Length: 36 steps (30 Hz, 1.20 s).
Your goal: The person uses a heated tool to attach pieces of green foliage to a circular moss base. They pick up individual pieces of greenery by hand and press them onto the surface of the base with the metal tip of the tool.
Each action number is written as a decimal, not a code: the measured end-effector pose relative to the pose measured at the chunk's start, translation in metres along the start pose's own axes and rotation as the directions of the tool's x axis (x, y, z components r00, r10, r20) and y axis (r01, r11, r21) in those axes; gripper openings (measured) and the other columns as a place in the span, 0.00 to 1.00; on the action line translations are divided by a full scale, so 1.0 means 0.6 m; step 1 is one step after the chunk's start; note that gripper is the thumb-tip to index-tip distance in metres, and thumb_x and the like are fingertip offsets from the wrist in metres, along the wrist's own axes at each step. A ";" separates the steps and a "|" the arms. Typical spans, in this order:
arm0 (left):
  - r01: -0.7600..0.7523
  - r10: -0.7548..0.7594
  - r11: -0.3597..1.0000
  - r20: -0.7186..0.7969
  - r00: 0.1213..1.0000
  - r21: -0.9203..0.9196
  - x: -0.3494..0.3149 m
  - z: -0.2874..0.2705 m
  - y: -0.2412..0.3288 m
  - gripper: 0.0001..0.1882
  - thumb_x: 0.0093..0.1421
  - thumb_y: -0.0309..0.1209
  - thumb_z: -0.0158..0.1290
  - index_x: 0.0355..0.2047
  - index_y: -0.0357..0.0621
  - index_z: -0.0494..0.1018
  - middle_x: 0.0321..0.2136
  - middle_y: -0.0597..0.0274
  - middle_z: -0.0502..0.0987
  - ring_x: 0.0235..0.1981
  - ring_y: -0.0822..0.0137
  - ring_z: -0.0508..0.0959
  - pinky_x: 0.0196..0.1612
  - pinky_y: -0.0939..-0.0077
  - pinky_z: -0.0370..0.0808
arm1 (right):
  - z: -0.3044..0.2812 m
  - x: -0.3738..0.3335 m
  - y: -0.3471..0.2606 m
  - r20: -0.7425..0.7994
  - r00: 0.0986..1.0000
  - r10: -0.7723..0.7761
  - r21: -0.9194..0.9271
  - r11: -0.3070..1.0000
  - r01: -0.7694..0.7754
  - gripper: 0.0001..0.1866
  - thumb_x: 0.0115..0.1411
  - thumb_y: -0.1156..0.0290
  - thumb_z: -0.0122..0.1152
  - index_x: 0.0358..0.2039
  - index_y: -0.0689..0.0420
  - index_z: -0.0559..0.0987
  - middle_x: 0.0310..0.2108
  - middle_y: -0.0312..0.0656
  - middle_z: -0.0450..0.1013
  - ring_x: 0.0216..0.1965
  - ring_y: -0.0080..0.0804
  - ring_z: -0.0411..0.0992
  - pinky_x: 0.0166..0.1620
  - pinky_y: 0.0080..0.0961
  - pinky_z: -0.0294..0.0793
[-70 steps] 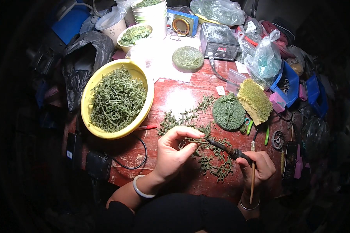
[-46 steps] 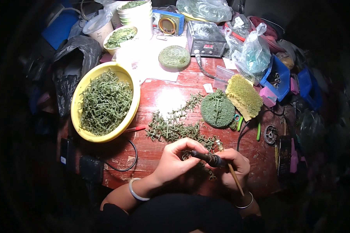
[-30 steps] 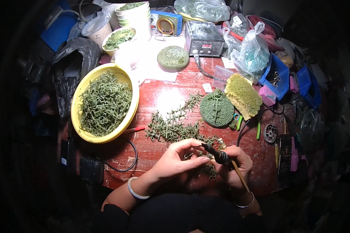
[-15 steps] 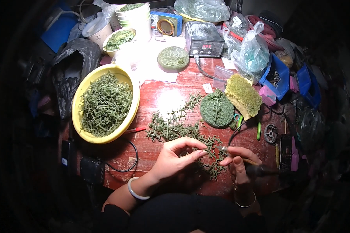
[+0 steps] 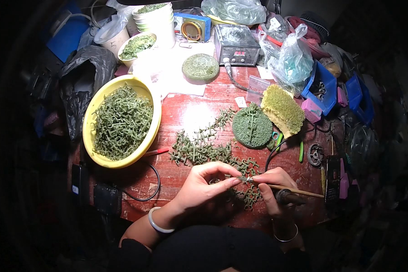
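Over the near side of the red table (image 5: pixel 174 115), a small green piece (image 5: pixel 243 178) is sitting between the thumb and forefinger of the left hand (image 5: pixel 199 183), which is pinching it, other fingers curling. The right hand (image 5: pixel 276 180) is gripping a wooden stick (image 5: pixel 299 191), whose pale metal end is meeting the piece or almost so; I can't tell which. That hand is also holding a dark-handled tool (image 5: pixel 291 198), lying below the stick and pointing to the right. Loose green pieces (image 5: pixel 201 150) are spreading just beyond and under the fingers. Farther out, a green disc (image 5: pixel 258 138) is lying beside a yellow-green sponge (image 5: pixel 283 111), and a red pen (image 5: pixel 158 151) is resting near a yellow bowl (image 5: pixel 113 163), which is brimming with similar pieces. Toward the back, a grey box (image 5: pixel 237 41) is showing a lit red display.
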<state>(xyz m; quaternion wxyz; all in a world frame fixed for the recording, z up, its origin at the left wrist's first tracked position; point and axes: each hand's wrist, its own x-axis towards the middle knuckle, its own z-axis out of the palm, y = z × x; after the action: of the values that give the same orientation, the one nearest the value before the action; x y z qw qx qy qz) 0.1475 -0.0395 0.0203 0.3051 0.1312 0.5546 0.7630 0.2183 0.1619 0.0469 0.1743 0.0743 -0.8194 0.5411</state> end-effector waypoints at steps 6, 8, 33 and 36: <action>-0.003 0.003 1.000 -0.006 1.000 0.021 0.000 -0.003 -0.004 0.08 0.60 0.23 0.61 0.41 0.38 0.81 0.38 0.63 0.82 0.38 0.77 0.79 0.43 0.82 0.75 | 0.003 -0.002 0.002 -0.010 1.000 -0.007 -0.013 1.000 0.007 0.08 0.56 0.80 0.66 0.38 0.60 0.82 0.30 0.43 0.77 0.30 0.34 0.75 0.33 0.26 0.73; 0.004 -0.003 1.000 -0.010 1.000 0.025 0.000 -0.003 -0.004 0.08 0.60 0.23 0.61 0.41 0.38 0.81 0.38 0.64 0.82 0.39 0.77 0.79 0.43 0.82 0.75 | 0.004 -0.004 0.002 -0.009 1.000 -0.001 -0.004 1.000 0.001 0.08 0.57 0.80 0.65 0.39 0.61 0.82 0.30 0.44 0.77 0.30 0.34 0.75 0.32 0.26 0.73; -0.026 0.029 0.988 -0.020 0.999 0.151 0.000 -0.008 -0.010 0.08 0.60 0.23 0.61 0.40 0.38 0.81 0.37 0.65 0.81 0.37 0.78 0.77 0.41 0.83 0.74 | 0.002 -0.006 0.004 0.012 0.998 0.061 0.093 0.994 -0.062 0.07 0.62 0.73 0.64 0.33 0.64 0.82 0.28 0.44 0.78 0.26 0.29 0.75 0.31 0.23 0.71; -0.052 0.056 0.985 -0.018 0.998 0.165 0.000 -0.008 -0.011 0.08 0.60 0.23 0.61 0.40 0.39 0.81 0.37 0.65 0.81 0.37 0.78 0.77 0.41 0.83 0.73 | 0.003 -0.005 0.005 0.008 1.000 0.022 0.078 0.997 -0.022 0.06 0.60 0.76 0.65 0.37 0.62 0.82 0.29 0.42 0.76 0.27 0.29 0.73 0.30 0.23 0.70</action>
<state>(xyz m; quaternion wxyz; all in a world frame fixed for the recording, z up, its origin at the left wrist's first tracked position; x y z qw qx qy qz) 0.1471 -0.0420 0.0125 0.2661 0.1621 0.6153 0.7241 0.2200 0.1613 0.0427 0.1625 0.0740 -0.7988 0.5744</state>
